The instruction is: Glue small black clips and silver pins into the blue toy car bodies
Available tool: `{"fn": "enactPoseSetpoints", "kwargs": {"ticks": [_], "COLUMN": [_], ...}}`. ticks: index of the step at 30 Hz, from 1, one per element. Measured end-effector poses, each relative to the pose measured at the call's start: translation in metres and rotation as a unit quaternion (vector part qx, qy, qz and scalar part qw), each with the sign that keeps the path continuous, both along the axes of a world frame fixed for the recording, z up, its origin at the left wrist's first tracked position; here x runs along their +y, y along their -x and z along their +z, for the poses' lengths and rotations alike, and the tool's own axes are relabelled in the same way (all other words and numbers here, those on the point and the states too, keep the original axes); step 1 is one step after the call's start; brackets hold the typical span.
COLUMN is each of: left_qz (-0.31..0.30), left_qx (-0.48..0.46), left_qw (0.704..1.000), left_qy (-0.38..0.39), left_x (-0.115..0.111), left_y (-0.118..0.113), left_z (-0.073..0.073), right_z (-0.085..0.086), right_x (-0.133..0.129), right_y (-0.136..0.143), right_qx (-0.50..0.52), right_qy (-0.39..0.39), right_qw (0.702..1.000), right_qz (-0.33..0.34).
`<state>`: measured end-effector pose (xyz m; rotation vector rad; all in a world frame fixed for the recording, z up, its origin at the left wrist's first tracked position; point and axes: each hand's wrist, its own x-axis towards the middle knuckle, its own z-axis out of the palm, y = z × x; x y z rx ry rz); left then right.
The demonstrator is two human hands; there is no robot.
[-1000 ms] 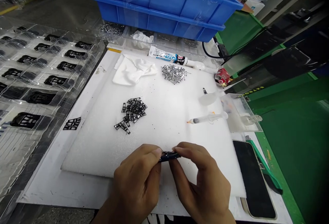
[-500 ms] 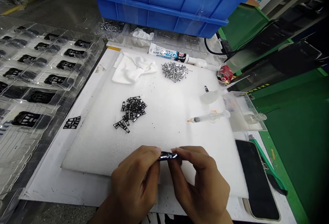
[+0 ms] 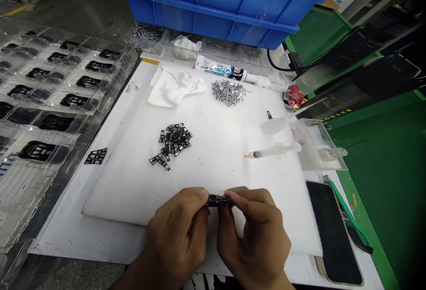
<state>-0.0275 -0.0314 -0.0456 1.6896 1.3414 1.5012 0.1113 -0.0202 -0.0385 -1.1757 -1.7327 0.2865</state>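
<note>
A small glossy black part [image 3: 218, 201] is pinched at its two ends above the near edge of the white foam sheet [image 3: 213, 170]. My left hand [image 3: 181, 228] is closed on its left end, thumb and forefinger together. Its right end sits between the thumb and fingers of my right hand [image 3: 256, 230]. The fingers cover much of the part, so its full shape is hidden. Farther up on the foam lie a pile of small black frame pieces [image 3: 175, 140] and a heap of tiny silvery metal pieces [image 3: 229, 92].
At the right lie a syringe [image 3: 273, 151] with an orange tip, a clear plastic box [image 3: 328, 148], a phone [image 3: 334, 232] and a green-handled cutter [image 3: 349, 219]. Behind are a glue tube [image 3: 221, 69], white cloth [image 3: 176, 86] and blue bin [image 3: 209, 3]. Clear trays [image 3: 76, 137] with black parts stand left.
The black part has tilted a little between my fingers, showing more of its dark edge. My right hand has shifted slightly left. The camera view has moved a little.
</note>
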Motion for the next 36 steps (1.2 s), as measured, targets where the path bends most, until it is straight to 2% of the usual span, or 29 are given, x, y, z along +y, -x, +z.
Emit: {"fn": "enactPoseSetpoints", "kwargs": {"ticks": [4,12,16,20,29,33,36], "left_qz": [-0.006,0.018,-0.001,0.008,0.02,0.021,0.018], "left_qx": [-0.017,-0.061,-0.041,-0.03,0.012,-0.004,-0.033], "left_qw": [1.0,0.997,0.998,0.998,0.999,0.997,0.993], "left_qy": [0.005,0.038,0.043,0.062,0.04,0.077,0.11], "left_x": [-0.002,-0.01,-0.009,-0.009,-0.004,0.0,0.002], "left_y": [0.002,-0.001,-0.002,-0.001,-0.001,0.0,0.0], "left_z": [-0.001,-0.003,-0.005,-0.006,0.002,0.005,0.007], "right_z": [0.001,0.017,0.013,0.011,0.014,0.01,0.014], "right_x": [0.0,0.002,0.001,0.001,-0.001,0.0,0.004], "right_y": [0.0,-0.012,-0.008,-0.001,-0.012,-0.01,-0.012], "right_qx": [0.0,-0.017,-0.013,-0.01,-0.023,-0.027,-0.035], "right_qy": [-0.001,0.038,0.036,0.04,0.103,0.099,0.117], "right_qw": [1.0,0.997,0.998,0.999,0.994,0.995,0.992], "right_qz": [0.009,0.07,0.047,0.024,0.042,0.013,0.025]}}
